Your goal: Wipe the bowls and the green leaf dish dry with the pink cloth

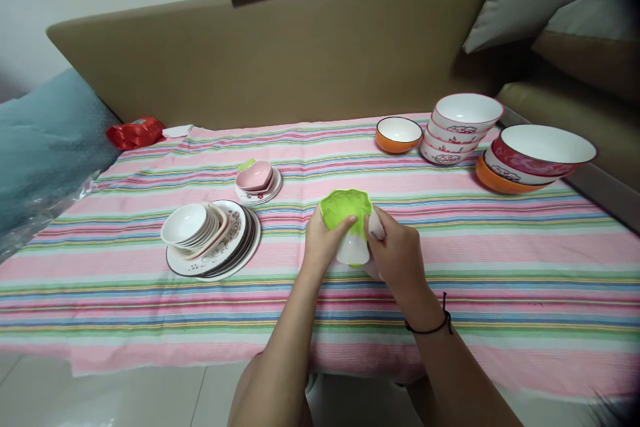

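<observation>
A cabbage-shaped dish [343, 202], bright green at its wavy rim and white toward the near end, is held up over the front middle of the table. My left hand [323, 237] grips its left side, thumb over the inside. My right hand [403, 250] is closed round a pale cloth [376, 225] pressed against the dish's right side, with its thumb at the dish. More of the cloth hangs below that hand. The fingers under the dish are hidden.
Left stand stacked plates [253, 240] with small white bowls [185, 223] on top. Behind them, a pink bowl [254, 175] rests on saucers. Right are an orange bowl [397, 141], stacked white bowls [445, 157] and larger nested bowls [545, 153]. Striped cloth [200, 320] covers the table.
</observation>
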Demonstrator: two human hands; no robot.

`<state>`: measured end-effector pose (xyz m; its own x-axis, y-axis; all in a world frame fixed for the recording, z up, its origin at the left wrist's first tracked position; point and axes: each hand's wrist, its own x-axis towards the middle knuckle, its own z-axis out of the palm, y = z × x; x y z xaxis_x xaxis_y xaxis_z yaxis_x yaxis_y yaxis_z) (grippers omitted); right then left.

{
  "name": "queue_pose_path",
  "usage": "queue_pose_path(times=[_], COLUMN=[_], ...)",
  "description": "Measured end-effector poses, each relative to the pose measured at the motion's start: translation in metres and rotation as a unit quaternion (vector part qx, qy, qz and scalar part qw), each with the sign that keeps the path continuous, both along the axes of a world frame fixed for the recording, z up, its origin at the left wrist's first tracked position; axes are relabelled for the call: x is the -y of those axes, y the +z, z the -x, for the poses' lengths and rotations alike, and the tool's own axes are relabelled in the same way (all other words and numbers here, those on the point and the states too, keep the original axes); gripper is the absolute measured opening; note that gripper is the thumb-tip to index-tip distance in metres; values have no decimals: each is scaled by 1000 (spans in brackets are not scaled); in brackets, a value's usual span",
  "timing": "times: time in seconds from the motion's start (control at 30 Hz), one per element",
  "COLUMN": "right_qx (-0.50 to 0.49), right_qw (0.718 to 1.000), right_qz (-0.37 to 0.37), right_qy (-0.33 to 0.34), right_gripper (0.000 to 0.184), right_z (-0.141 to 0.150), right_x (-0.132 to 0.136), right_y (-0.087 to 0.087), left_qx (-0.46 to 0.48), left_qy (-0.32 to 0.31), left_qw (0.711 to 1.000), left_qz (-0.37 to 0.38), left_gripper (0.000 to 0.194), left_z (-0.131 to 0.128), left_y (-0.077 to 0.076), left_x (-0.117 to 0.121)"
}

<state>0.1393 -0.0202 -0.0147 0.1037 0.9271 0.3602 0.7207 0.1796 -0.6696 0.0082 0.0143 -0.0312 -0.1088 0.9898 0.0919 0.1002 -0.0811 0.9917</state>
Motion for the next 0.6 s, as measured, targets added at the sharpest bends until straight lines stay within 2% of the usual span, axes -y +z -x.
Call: queue_pose_path(times=[0.13,0.4,0.6], right_qx=[-6,-35,-72], right_qw=[1000,999,997], right_qz=[-1,8,3], right_qy=[15,7,10], right_gripper=[36,29,27], right_z=[5,0,-7], right_x=[2,-1,-2], right_y=[1,1,5], left_qx=[-17,-54,73], left_qy=[49,25,-48], left_qw=[999,998,996], left_qz=[3,-13,6], left_gripper=[40,23,27], left_z=[1,6,6], left_y=[1,-1,3], left_x=[1,2,0])
